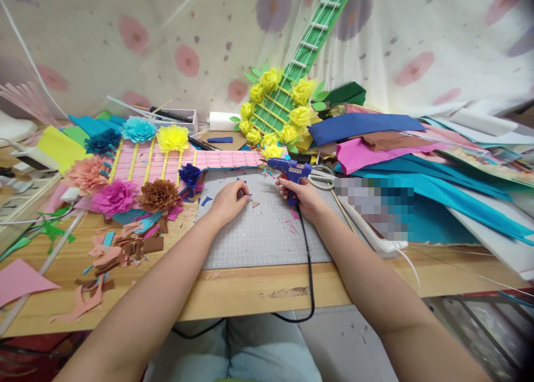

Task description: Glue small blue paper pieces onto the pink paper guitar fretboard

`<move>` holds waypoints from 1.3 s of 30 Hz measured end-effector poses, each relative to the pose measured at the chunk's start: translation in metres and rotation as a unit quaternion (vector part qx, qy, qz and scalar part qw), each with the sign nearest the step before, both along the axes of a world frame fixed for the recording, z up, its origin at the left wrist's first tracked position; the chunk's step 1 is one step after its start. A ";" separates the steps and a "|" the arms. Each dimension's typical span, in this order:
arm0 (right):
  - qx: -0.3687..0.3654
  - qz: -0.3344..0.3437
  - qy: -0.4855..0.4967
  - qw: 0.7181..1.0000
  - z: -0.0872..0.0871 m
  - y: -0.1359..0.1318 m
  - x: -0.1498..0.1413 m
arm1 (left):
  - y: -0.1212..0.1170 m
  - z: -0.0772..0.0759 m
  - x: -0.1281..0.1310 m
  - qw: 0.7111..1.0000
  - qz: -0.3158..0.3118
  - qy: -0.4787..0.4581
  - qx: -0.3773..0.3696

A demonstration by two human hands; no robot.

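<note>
The right hand (307, 197) grips a blue glue gun (294, 172), fingers wrapped around its handle; the gun is raised above the cutting mat (258, 243), its nozzle directed toward the left and near the neck end of a pink paper guitar (225, 158). A black cord (307, 254) runs from the handle over the table's front edge. The left hand (229, 201) is curled above the mat with thumb and fingers drawn together; whether a small piece is pinched there cannot be told. The pink guitar lies behind and to the left of the mat, its body ringed by paper flowers, including a dark blue flower (191, 176) nearest the left hand. Behind it leans a green guitar (316, 43) bordered with yellow flowers. Paper scraps (152, 244) cover the wooden table (233, 293) at left; folded coloured sheets (367, 127) lie at right.
</note>
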State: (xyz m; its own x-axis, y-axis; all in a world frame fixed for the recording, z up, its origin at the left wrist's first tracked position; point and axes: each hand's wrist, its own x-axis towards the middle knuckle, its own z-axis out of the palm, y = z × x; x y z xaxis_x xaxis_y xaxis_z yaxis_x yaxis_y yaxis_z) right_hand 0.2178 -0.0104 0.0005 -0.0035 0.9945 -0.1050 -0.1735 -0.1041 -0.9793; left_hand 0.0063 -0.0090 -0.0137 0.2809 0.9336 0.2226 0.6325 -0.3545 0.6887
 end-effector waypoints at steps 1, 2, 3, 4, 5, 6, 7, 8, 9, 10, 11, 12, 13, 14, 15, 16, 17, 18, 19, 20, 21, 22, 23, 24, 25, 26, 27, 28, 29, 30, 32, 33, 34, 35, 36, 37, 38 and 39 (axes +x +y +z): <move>0.000 0.000 0.001 1.000 0.000 0.000 0.000 | 0.000 -0.001 0.000 0.999 0.011 -0.033 -0.010; 0.001 0.000 0.003 1.000 0.000 0.000 0.000 | 0.000 -0.001 0.001 0.997 0.022 -0.072 -0.021; 0.001 0.000 0.006 1.000 0.000 0.000 0.000 | 0.001 -0.002 0.002 0.992 0.029 -0.117 -0.034; 0.001 0.000 0.009 1.000 0.000 0.000 0.000 | 0.001 -0.002 0.004 0.985 0.033 -0.165 -0.050; 0.000 -0.002 0.013 1.000 0.000 0.001 0.000 | 0.001 -0.002 0.005 0.974 0.033 -0.213 -0.070; -0.002 -0.006 0.018 1.000 0.000 0.001 0.001 | 0.001 -0.002 0.007 0.961 0.030 -0.258 -0.091; -0.004 -0.011 0.024 1.000 -0.001 0.002 0.001 | 0.001 -0.001 0.009 0.949 0.024 -0.295 -0.108; -0.006 -0.016 0.030 0.999 -0.001 0.002 0.001 | 0.001 0.000 0.010 0.940 0.016 -0.322 -0.116; -0.008 -0.020 0.036 0.999 -0.001 0.002 0.002 | 0.001 0.001 0.011 0.933 0.011 -0.340 -0.117; -0.008 -0.022 0.039 0.999 -0.001 0.002 0.002 | 0.000 0.002 0.012 0.929 0.008 -0.351 -0.115; -0.009 -0.022 0.040 0.999 -0.001 0.002 0.002 | 0.000 0.004 0.012 0.927 0.008 -0.358 -0.111; -0.009 -0.021 0.039 0.999 0.000 0.002 0.002 | -0.001 0.005 0.012 0.925 0.010 -0.363 -0.109; -0.008 -0.018 0.036 0.999 0.000 0.002 0.002 | -0.001 0.005 0.012 0.923 0.015 -0.368 -0.108; -0.007 -0.016 0.033 0.999 0.001 0.001 0.001 | -0.001 0.006 0.011 0.921 0.022 -0.373 -0.108; -0.006 -0.013 0.029 0.999 0.001 0.001 0.001 | -0.001 0.006 0.011 0.920 0.028 -0.375 -0.109; -0.005 -0.011 0.027 1.000 0.001 0.000 0.001 | -0.001 0.006 0.010 0.921 0.032 -0.374 -0.107; -0.004 -0.009 0.027 1.000 0.002 0.000 0.000 | -0.001 0.006 0.010 0.922 0.036 -0.371 -0.106; -0.004 -0.007 0.027 1.000 0.001 0.000 0.000 | -0.001 0.005 0.010 0.923 0.039 -0.368 -0.106; -0.005 -0.006 0.029 1.000 0.001 0.000 0.000 | 0.000 0.004 0.010 0.924 0.039 -0.365 -0.106; -0.006 -0.005 0.029 1.000 0.001 0.000 0.000 | 0.000 0.004 0.009 0.924 0.038 -0.363 -0.110; -0.007 -0.004 0.030 1.000 0.001 0.000 0.000 | 0.001 0.003 0.009 0.924 0.037 -0.364 -0.114; -0.007 -0.003 0.030 1.000 0.000 0.000 0.000 | 0.002 0.003 0.009 0.922 0.037 -0.366 -0.119; -0.006 -0.002 0.029 1.000 0.000 0.000 0.000 | 0.002 0.003 0.008 0.922 0.039 -0.366 -0.123; -0.005 -0.002 0.029 1.000 0.000 0.000 0.000 | 0.003 0.002 0.008 0.922 0.043 -0.364 -0.126; -0.004 -0.002 0.030 1.000 0.001 0.000 0.000 | 0.003 0.002 0.007 0.924 0.047 -0.359 -0.128; -0.003 -0.004 0.031 1.000 0.001 0.000 -0.001 | 0.003 0.002 0.007 0.926 0.052 -0.352 -0.127; -0.002 -0.008 0.032 0.999 0.002 0.000 -0.001 | 0.002 0.003 0.007 0.929 0.057 -0.344 -0.123; -0.001 -0.014 0.034 0.999 0.003 -0.001 -0.002 | 0.001 0.003 0.007 0.932 0.059 -0.339 -0.117; 0.000 -0.021 0.037 0.999 0.005 -0.002 -0.003 | 0.000 0.003 0.008 0.933 0.062 -0.337 -0.109; 0.002 -0.027 0.043 0.999 0.006 -0.003 -0.004 | -0.001 0.004 0.009 0.934 0.064 -0.336 -0.100; 0.008 -0.031 0.053 0.998 0.007 -0.006 -0.009 | -0.004 0.004 0.012 0.935 0.070 -0.338 -0.083; 0.013 -0.029 0.054 0.998 0.006 -0.007 -0.012 | -0.005 0.005 0.014 0.934 0.072 -0.341 -0.078; 0.019 -0.025 0.051 0.998 0.005 -0.009 -0.015 | -0.006 0.005 0.016 0.932 0.075 -0.346 -0.076; 0.024 -0.018 0.044 0.999 0.004 -0.009 -0.018 | -0.007 0.005 0.019 0.929 0.079 -0.353 -0.077; 0.029 -0.009 0.034 0.999 0.002 -0.010 -0.021 | -0.008 0.006 0.022 0.925 0.083 -0.362 -0.078; 0.033 0.001 0.023 0.999 0.000 -0.010 -0.024 | -0.008 0.006 0.024 0.921 0.088 -0.371 -0.081; 0.035 0.008 0.012 0.999 -0.002 -0.010 -0.026 | -0.008 0.007 0.027 0.917 0.093 -0.379 -0.083; 0.037 0.010 0.002 0.999 -0.004 -0.010 -0.028 | -0.009 0.008 0.029 0.914 0.097 -0.384 -0.085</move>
State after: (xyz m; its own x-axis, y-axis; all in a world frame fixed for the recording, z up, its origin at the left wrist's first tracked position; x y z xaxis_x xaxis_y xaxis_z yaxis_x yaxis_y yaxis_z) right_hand 0.1898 -0.0201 -0.0038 -0.0233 0.9992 -0.0318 -0.1758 -0.0354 -0.9838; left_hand 0.0355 -0.0177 -0.0056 -0.0709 0.9888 0.1312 -0.0208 -0.1330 0.9909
